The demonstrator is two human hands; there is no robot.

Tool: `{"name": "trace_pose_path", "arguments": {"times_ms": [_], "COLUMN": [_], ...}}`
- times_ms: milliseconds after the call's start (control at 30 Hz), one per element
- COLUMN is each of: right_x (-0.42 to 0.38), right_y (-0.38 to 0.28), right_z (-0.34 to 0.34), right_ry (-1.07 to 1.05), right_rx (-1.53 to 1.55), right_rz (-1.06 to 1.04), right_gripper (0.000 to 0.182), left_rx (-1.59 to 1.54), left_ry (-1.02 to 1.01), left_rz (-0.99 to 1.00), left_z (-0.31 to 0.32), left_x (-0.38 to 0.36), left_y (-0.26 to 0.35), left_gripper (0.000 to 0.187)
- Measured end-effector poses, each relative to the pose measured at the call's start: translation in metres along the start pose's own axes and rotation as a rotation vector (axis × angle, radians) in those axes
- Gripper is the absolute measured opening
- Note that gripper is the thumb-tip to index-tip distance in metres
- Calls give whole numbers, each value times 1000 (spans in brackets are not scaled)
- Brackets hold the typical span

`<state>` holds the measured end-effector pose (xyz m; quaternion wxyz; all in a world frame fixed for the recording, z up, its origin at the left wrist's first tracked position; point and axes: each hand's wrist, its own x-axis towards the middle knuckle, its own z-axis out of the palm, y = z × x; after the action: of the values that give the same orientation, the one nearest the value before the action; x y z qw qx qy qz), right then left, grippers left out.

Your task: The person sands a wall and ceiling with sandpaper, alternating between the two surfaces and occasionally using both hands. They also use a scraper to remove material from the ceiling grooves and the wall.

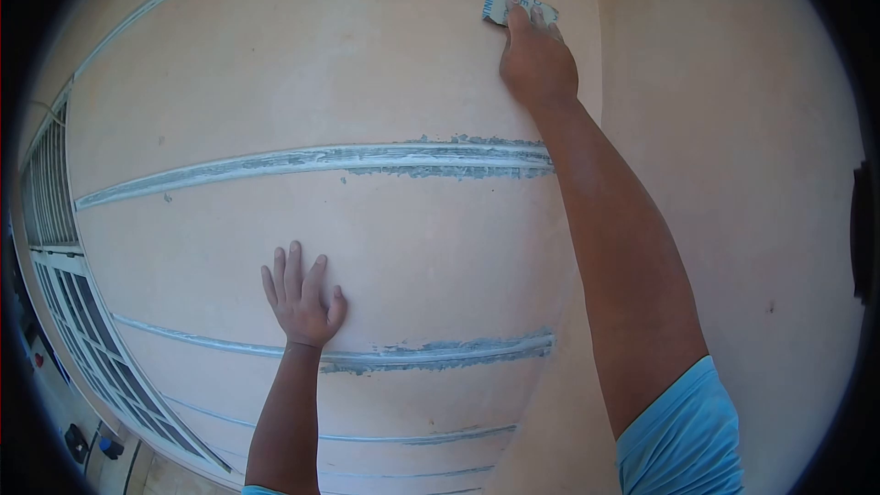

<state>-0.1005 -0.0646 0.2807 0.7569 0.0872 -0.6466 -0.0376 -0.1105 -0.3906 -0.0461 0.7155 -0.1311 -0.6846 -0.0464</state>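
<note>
High on the peach wall [229, 92], near its right corner, my right hand [541, 62] presses a piece of sandpaper [496, 5]. The sandpaper has a pale back with blue print and a dark edge, and my fingers lie over it. Lower and to the left, my left hand [307, 302] rests on the same wall with its fingers spread, holding nothing. Between the two hands runs a grooved band [367, 159] with grey-blue flaking patches along its edges. Another such band [440, 355] passes just below my left hand.
A side wall [733, 174] meets this one at the right. At the left is a barred window [48, 188] above a white-framed grille [110, 367]. Further narrow bands [412, 438] cross the wall lower down. Some dark and blue items [110, 446] lie on the floor at lower left.
</note>
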Motion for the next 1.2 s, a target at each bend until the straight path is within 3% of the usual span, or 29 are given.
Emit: {"name": "trace_pose_path", "arguments": {"times_ms": [200, 467, 633, 867, 1200], "right_x": [-6, -9, -10, -9, -9], "right_y": [7, -2, 7, 14, 8], "right_z": [17, 0, 17, 21, 14], "right_ry": [131, -40, 168, 172, 187], "right_rx": [97, 222, 193, 229, 233], "right_rz": [-29, 144, 41, -21, 53], "right_gripper": [35, 34, 37, 40, 39], "left_rx": [-5, -21, -28, -32, -2], "left_ry": [-8, -41, -25, -31, -39], "left_rz": [1, -29, -42, -49, -3], "left_z": [0, -5, -3, -3, -4], "left_x": [2, 0, 0, -2, 1], "left_y": [0, 2, 2, 3, 3], "left_gripper": [48, 48, 48, 48, 48]}}
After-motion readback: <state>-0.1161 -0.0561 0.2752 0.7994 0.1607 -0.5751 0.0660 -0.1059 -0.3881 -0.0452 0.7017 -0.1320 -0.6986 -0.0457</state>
